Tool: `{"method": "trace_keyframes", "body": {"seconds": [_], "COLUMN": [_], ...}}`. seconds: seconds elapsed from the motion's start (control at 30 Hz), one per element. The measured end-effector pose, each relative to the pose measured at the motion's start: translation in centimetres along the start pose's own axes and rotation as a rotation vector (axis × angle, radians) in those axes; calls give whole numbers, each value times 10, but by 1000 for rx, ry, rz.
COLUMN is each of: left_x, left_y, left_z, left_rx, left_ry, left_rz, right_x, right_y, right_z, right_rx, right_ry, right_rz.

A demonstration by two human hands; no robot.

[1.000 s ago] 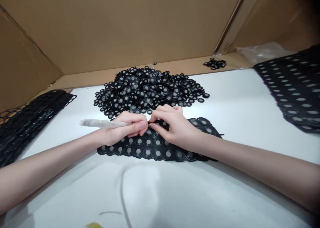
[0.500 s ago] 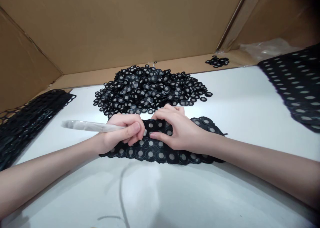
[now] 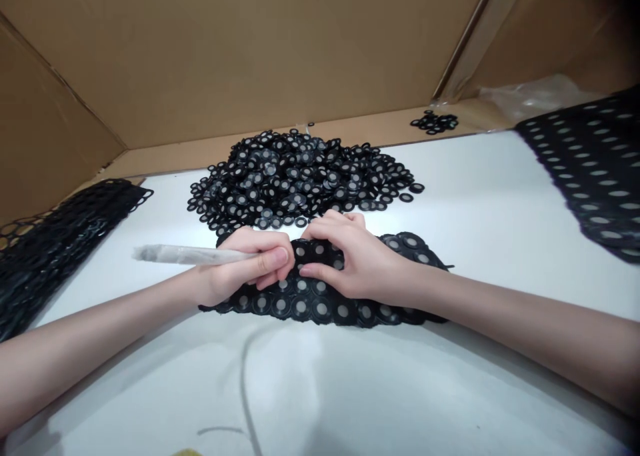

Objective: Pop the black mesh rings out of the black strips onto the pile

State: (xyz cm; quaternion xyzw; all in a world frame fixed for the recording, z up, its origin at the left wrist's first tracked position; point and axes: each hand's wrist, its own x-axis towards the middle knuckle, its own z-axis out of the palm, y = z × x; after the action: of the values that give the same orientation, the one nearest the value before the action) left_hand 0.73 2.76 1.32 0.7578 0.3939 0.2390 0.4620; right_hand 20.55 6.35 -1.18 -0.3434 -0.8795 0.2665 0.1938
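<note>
Black disc-patterned sheet [image 3: 323, 309] lies on the white work surface [image 3: 480, 203] beneath my two hands, in front of a loose heap of black rings with pale centers [image 3: 295, 176]. My left hand [image 3: 250, 263] grips a slim, pen-like tool in a pale wrapping [image 3: 183, 255], thumb pressed along it, its back end angled out past the wrist; the tip is hidden by my fingers. My right hand [image 3: 365, 259] is curved open over the sheet, thumb apart from the forefinger, pale-centered circles showing between.

Handling this well, I judge, calls for a short, firm grip near the tip, light pressure and the right hand bracing close by, with its thumb clear of the point. The sheet looks thin and pliable, so poorly supported spots could buckle or drag.

Rows of round gray centers ringed in glossy black cover it; its near edge is scalloped, and a thin strand juts from its right end.
</note>
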Motion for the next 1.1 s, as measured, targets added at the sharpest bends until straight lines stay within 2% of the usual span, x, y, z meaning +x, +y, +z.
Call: {"method": "trace_keyframes", "body": {"seconds": [0.27,0.43,0.57,0.67,0.97,1.1], "left_x": [2,3,3,1,-8,-13], "left_y": [-3,-3,-3,-3,0,-1], "left_z": [-3,-3,-3,-2,5,6], "left_rx": [-49,-20,-6,5,43,-56], "left_ry": [-48,-140,-162,-126,117,143], "left_rz": [-13,-10,3,-2,43,69], "right_x": [-1,-1,-1,-3,-6,-6], "right_y": [1,0,1,3,4,5], "right_z": [0,0,1,0,-3,-3], "right_rx": [16,13,10,15,35,92], "right_ry": [7,13,23,16,-18,-12], "right_rz": [-31,-25,-30,-51,-95,-113]}}
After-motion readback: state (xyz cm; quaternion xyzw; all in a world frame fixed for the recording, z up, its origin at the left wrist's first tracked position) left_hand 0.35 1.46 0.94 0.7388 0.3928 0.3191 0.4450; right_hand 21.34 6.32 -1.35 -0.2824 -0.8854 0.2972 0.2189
